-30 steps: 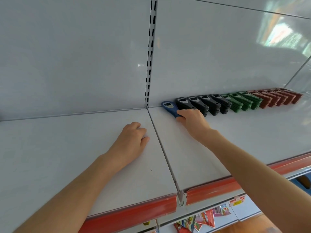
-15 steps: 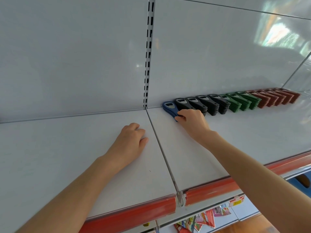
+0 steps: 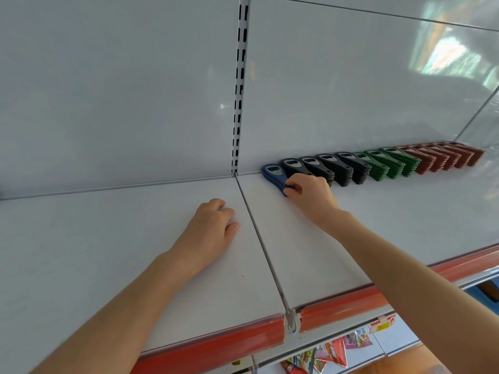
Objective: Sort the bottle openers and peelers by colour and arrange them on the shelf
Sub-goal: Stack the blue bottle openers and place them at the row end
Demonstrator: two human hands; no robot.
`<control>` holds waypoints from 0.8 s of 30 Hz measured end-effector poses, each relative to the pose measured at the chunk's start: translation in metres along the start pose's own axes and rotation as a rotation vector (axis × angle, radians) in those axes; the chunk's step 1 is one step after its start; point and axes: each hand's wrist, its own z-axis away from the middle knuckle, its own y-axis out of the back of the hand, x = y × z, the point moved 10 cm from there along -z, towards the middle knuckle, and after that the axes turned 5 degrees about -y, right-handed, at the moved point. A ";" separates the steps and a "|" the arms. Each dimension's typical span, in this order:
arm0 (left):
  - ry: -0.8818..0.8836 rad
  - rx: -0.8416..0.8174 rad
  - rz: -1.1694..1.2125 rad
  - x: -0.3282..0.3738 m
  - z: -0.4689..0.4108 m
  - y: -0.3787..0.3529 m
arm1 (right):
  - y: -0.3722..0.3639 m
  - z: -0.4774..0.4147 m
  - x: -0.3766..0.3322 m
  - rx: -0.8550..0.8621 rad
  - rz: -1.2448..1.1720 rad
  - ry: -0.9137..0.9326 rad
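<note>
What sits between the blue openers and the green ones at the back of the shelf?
Black stacks fill that stretch, from the blue stack to the green stacks. The head view shows it, though the right hand hides part of the nearest.

Both arms reach forward; left hand [image 3: 213, 228] rests, right hand [image 3: 310, 191] pinches.

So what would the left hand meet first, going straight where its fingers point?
Probably the slotted upright at the back, left of the blue openers; shelf ahead of the left hand looks free, depth unclear.
</note>
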 end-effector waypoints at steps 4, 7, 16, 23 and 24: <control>0.000 0.000 0.001 0.000 0.000 0.000 | 0.000 -0.001 0.001 -0.010 -0.021 -0.009; 0.000 0.000 0.000 0.000 0.000 0.000 | 0.001 0.000 0.003 -0.005 -0.044 -0.019; 0.005 0.001 -0.005 -0.001 0.001 0.000 | -0.003 0.000 0.000 -0.044 -0.025 0.028; 0.001 0.006 -0.002 0.002 0.001 0.001 | -0.004 0.000 -0.004 -0.041 0.039 0.045; 0.000 0.007 0.001 0.002 0.001 0.002 | -0.005 -0.001 -0.004 -0.038 0.040 0.049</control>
